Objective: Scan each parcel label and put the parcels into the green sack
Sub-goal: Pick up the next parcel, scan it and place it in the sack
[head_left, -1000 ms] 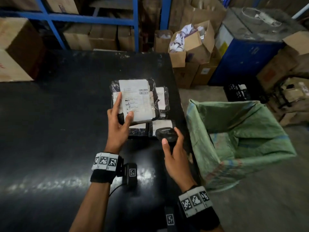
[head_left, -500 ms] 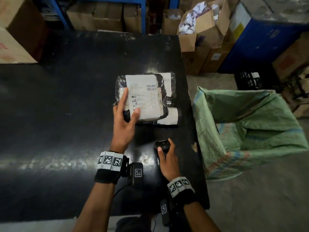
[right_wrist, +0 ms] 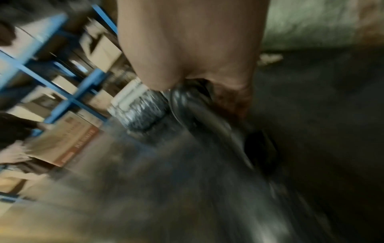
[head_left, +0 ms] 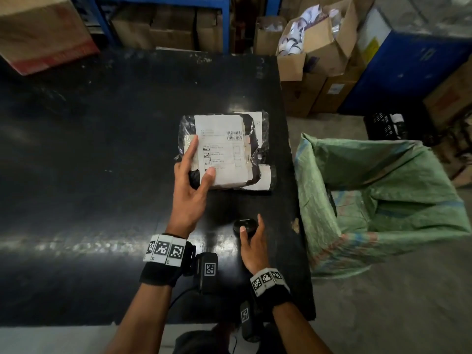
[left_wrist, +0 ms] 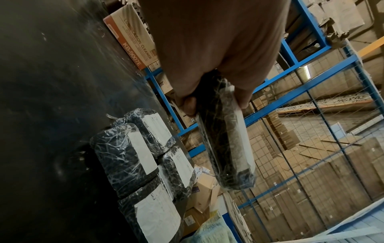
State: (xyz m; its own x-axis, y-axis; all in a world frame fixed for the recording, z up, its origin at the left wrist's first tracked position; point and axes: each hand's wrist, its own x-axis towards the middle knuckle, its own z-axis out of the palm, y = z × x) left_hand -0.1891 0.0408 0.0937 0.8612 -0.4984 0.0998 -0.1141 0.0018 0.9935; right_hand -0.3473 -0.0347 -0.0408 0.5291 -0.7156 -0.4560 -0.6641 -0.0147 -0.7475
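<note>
My left hand [head_left: 196, 175] grips a black plastic-wrapped parcel [head_left: 224, 149] by its near edge, white label and barcode facing up, lifted above the black table [head_left: 89, 162]. The left wrist view shows that parcel [left_wrist: 226, 148] edge-on, pinched between thumb and fingers. Several more wrapped parcels [left_wrist: 145, 161] with white labels lie on the table beneath it; two of them [head_left: 263, 175] peek out past the held one. My right hand [head_left: 251, 238] grips a black handheld scanner [head_left: 245, 226] near the table's front right, short of the parcels. The green sack [head_left: 383, 200] stands open on the floor right of the table.
Cardboard boxes [head_left: 316, 47] crowd the floor behind the table and sack. A large carton [head_left: 38, 34] sits on the table's far left corner. Blue shelving [head_left: 163, 1] runs along the back, and a blue-sided unit [head_left: 408, 67] stands at the far right.
My right hand has drawn the scanner back toward me, away from the parcels. My left hand keeps the same parcel raised; my head has tipped further down over the table.
</note>
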